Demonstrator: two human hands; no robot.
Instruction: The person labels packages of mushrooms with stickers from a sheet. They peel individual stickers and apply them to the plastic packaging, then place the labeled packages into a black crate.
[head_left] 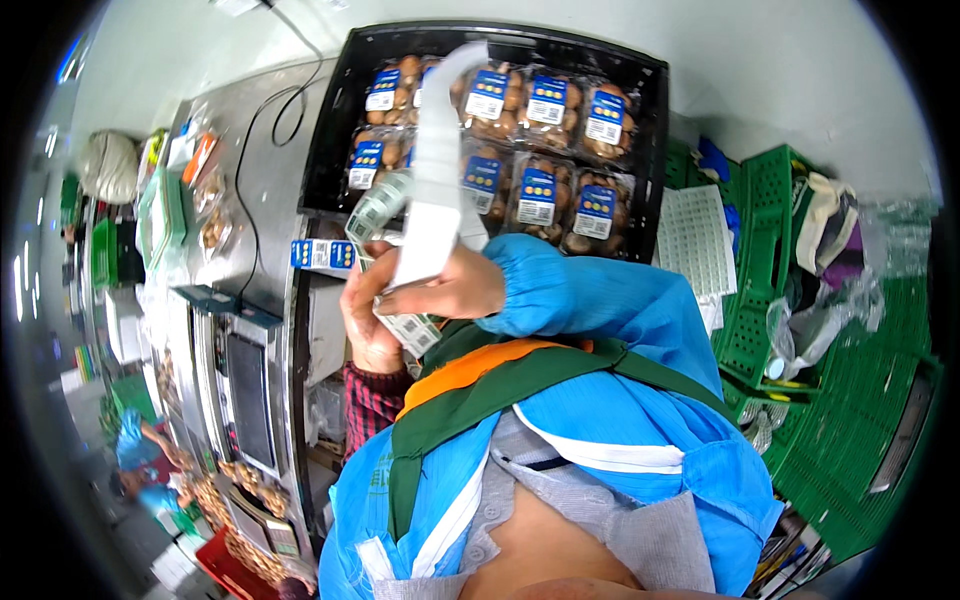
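Observation:
In front of my chest both hands are closed on a strip of labels. My right hand (462,284), coming from a blue sleeve, pinches a long white paper strip (437,140) that rises and curls over at its top. Beside it my left hand (372,335), with a red plaid cuff, grips a loop of printed label strip (378,208); its lower end hangs below the fingers. Beyond the hands, a black crate (660,130) holds several film-wrapped mushroom packs (548,105) with blue and white labels. The white strip covers part of them.
Left of the crate stands a metal table (265,120) with a black cable. A weighing scale (250,390) is nearer on the left. Stacked green crates (840,430) with bags fill the right side. Another person (140,440) is at the far left by loose mushrooms (215,495).

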